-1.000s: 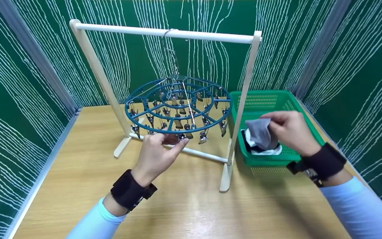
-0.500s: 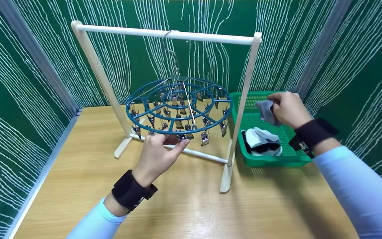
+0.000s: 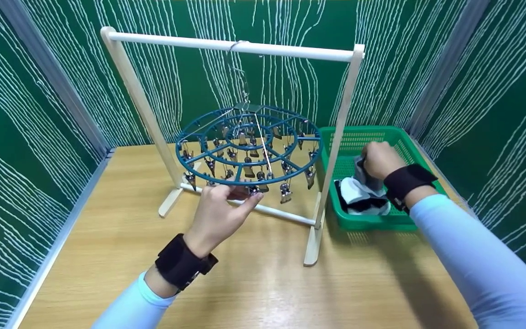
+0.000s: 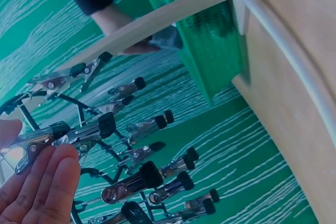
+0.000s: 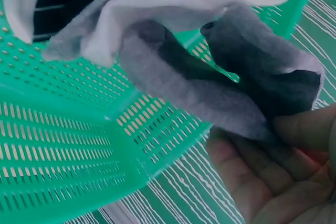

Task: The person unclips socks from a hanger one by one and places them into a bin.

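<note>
A blue round drying hanger (image 3: 240, 182) with several metal clips hangs by its hook from a white bar. At its front edge my left hand (image 3: 219, 210) pinches one metal clip (image 4: 37, 148) between thumb and fingers. My right hand (image 3: 381, 160) is over the green basket (image 3: 363, 224) and pinches a grey sock (image 5: 194, 98) by one end. That sock droops beside a pile of white and black socks (image 3: 359, 192) in the basket. In the right wrist view the grey sock's far part touches the white cloth.
A wooden stand (image 3: 347, 100) holds the white bar (image 3: 290, 49) over the table (image 3: 254, 292). Its right upright stands between the hanger and the basket. Green walls (image 3: 509, 82) with white lines enclose the table.
My right hand first lifted the grey sock up and back from the pile, then came down and left, bringing it against the other socks. My left hand stays at the clip.
</note>
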The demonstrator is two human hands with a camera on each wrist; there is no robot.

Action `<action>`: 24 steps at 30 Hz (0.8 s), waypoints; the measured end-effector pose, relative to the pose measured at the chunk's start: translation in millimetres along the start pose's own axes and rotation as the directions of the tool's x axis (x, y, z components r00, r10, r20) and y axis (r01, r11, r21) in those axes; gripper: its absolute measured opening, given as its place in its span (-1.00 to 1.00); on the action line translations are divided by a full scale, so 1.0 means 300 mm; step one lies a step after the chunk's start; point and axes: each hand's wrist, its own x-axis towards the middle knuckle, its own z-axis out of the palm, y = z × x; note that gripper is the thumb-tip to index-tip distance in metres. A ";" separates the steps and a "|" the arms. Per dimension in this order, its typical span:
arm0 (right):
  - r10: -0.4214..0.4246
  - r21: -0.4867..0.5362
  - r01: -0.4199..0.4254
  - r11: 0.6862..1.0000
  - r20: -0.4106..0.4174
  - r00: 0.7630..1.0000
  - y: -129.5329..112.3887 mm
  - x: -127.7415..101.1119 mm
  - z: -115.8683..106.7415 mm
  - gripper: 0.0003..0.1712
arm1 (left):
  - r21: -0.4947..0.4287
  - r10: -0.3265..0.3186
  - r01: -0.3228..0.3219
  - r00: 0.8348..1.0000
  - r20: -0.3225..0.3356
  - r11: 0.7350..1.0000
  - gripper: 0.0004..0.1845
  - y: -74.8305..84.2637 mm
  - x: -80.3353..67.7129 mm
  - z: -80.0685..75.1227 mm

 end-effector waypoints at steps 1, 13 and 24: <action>-0.006 -0.003 0.006 1.000 0.011 1.000 0.004 0.002 0.012 -0.71 | 0.000 0.003 -0.003 1.000 0.001 1.000 -0.82 -0.001 -0.001 0.001; -0.076 -0.053 0.088 0.995 0.198 0.977 0.013 0.009 0.081 -0.53 | -0.029 0.011 -0.011 1.000 0.013 1.000 -0.83 -0.005 -0.003 0.006; -0.062 -0.057 0.095 0.994 0.428 0.902 0.007 0.035 0.070 -0.58 | -0.029 0.013 -0.013 1.000 0.022 0.999 -0.83 -0.007 -0.002 0.003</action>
